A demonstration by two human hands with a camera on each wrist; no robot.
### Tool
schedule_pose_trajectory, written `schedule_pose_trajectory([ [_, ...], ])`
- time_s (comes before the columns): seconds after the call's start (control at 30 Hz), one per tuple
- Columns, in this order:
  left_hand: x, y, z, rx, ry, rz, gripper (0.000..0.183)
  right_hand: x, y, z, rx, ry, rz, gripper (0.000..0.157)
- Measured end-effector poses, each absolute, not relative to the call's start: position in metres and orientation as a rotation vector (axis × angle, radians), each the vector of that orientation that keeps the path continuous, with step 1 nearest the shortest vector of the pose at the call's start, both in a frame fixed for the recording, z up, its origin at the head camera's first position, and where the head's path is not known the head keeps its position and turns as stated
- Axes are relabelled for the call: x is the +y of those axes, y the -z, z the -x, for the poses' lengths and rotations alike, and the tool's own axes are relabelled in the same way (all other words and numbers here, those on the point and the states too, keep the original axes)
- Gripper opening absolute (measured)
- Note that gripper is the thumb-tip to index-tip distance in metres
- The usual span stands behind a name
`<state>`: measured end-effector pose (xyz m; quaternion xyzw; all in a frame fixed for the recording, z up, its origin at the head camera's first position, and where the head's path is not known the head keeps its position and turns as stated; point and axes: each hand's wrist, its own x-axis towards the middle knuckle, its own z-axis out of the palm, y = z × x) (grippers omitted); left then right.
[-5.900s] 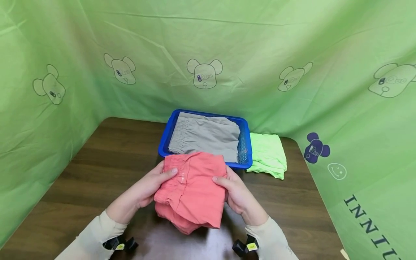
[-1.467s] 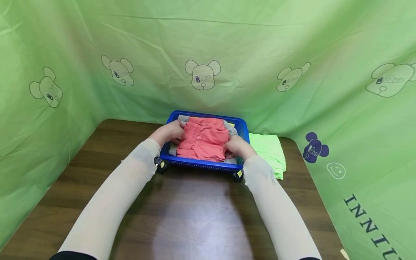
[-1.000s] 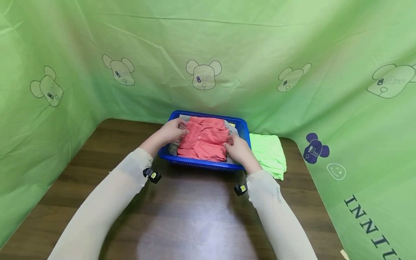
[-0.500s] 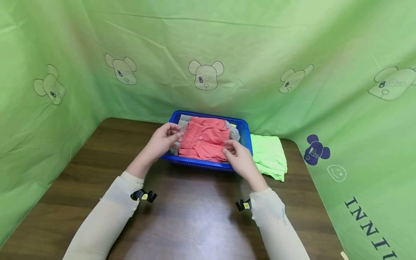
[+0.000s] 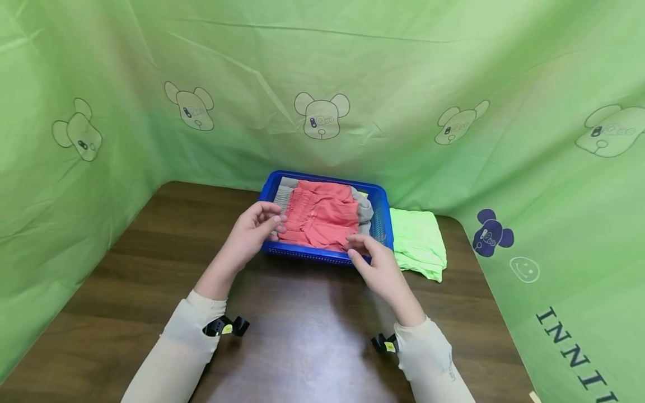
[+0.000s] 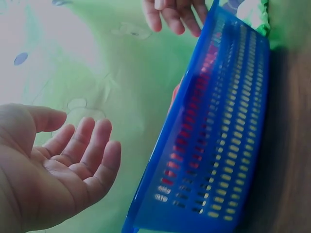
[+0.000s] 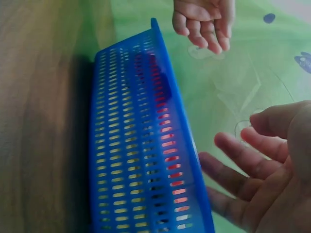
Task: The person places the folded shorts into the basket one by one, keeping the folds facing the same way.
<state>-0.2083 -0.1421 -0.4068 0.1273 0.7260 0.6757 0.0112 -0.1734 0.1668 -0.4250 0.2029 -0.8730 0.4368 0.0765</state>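
Folded coral shorts (image 5: pixel 325 215) with a gathered waistband lie on top of a grey folded garment (image 5: pixel 364 208) inside the blue plastic basket (image 5: pixel 312 253). My left hand (image 5: pixel 252 226) hovers over the basket's front left corner, fingers loosely bent and holding nothing. Over the front right rim is my right hand (image 5: pixel 378 263), likewise relaxed, with thumb and fingers apart. Both wrist views show the hands clear of the basket's perforated wall (image 6: pixel 214 131), palms bare. Coral cloth shows through the upper slots, paler yellowish cloth through the lower ones.
A folded neon green garment (image 5: pixel 418 243) lies on the wooden table (image 5: pixel 302 336) just right of the basket. A green printed curtain (image 5: pixel 393 67) encloses the table at the back and both sides.
The coral shorts went from both hands into the basket, on top of the grey garment. Since then my hands have let go and drawn back toward me over the front rim.
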Motion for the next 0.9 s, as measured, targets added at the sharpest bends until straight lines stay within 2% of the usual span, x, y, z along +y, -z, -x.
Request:
schedule_pose_trajectory([
  [0.33,-0.118,0.407,0.189,2.466,-1.780,-0.559,0.028,0.184,0.426,0.157,-2.550,-1.210,-0.658,0.023],
  [0.5,-0.122,0.393,0.178,2.673,-1.578,-0.640,0.025,0.196,0.424,0.159,-2.546,-1.207,-0.650,0.024],
  [0.9,-0.143,0.347,0.154,3.065,-1.476,-0.776,0.023,0.233,0.413,0.167,-2.446,-1.212,-0.518,0.025],
])
